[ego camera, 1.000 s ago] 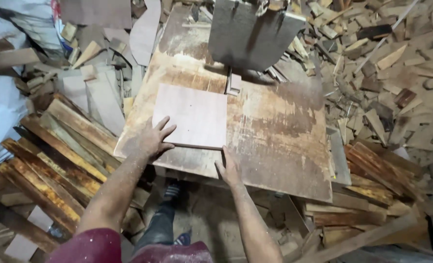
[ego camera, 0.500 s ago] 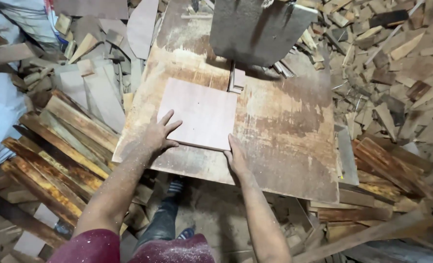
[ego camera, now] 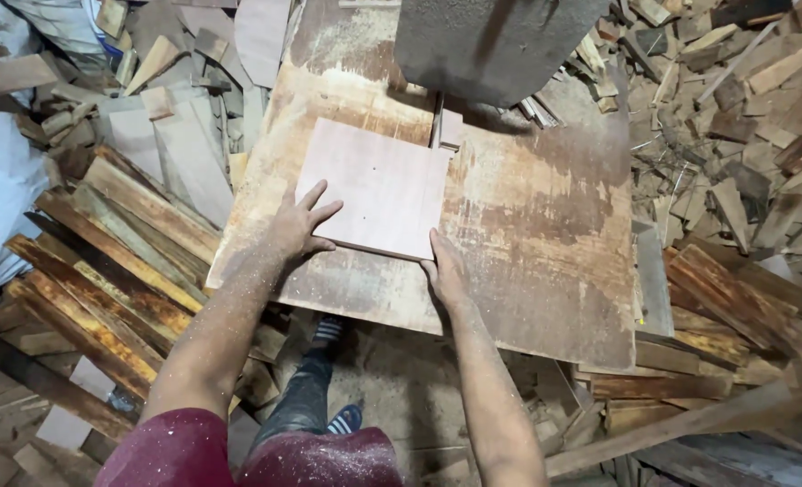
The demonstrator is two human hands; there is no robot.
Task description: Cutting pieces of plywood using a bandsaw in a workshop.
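The frame is filled at its edges with heaps of wood offcuts (ego camera: pixel 734 117) and stacked planks (ego camera: pixel 103 261). At the centre a worn, dust-strewn saw table (ego camera: pixel 545 234) is seen, with a grey saw housing (ego camera: pixel 491 41) at the upper middle. A pale square panel (ego camera: pixel 378 185) lies flat on the table, its far right corner set at the blade; a narrow strip (ego camera: pixel 450 128) appears already parted there, while most of the panel remains uncut. The left hand (ego camera: pixel 297 225) is pressed flat on the panel's near left corner, fingers spread wide. The right hand (ego camera: pixel 444 271) is set against the near edge, fingers close together, gripping nothing.
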